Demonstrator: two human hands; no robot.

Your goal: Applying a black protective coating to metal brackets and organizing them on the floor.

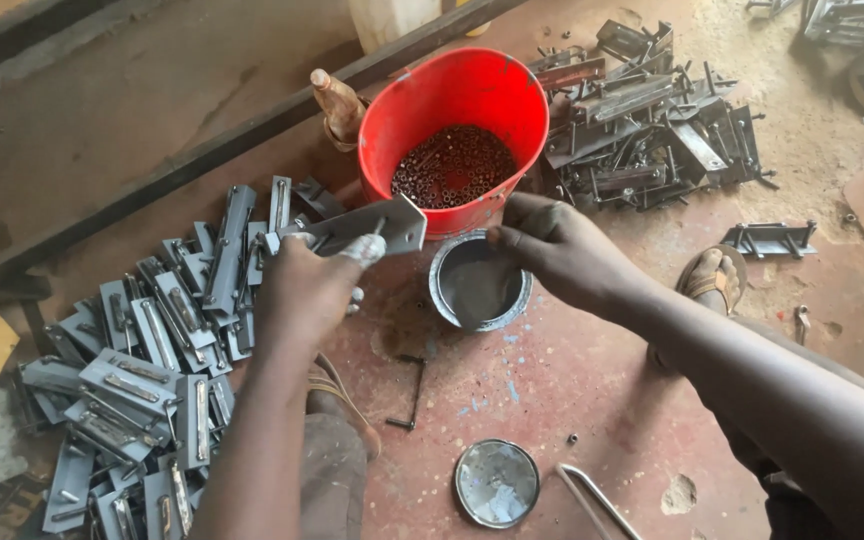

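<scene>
My left hand [310,285] grips a flat grey metal plate [377,226] with a small rod on it, held up beside the red bucket [452,95]. The bucket holds many small dark metal rings or tubes [454,165]. My right hand [552,248] hovers over the rim of an open round tin [479,285] of grey paste in front of the bucket, its fingers pinched together; whether they hold anything I cannot tell.
A pile of grey metal latch plates [147,355] lies at the left. Dark assembled metal parts [647,130] are heaped at the back right. A tin lid [495,483], a bent rod [414,390] and a sandalled foot [712,275] are on the reddish floor.
</scene>
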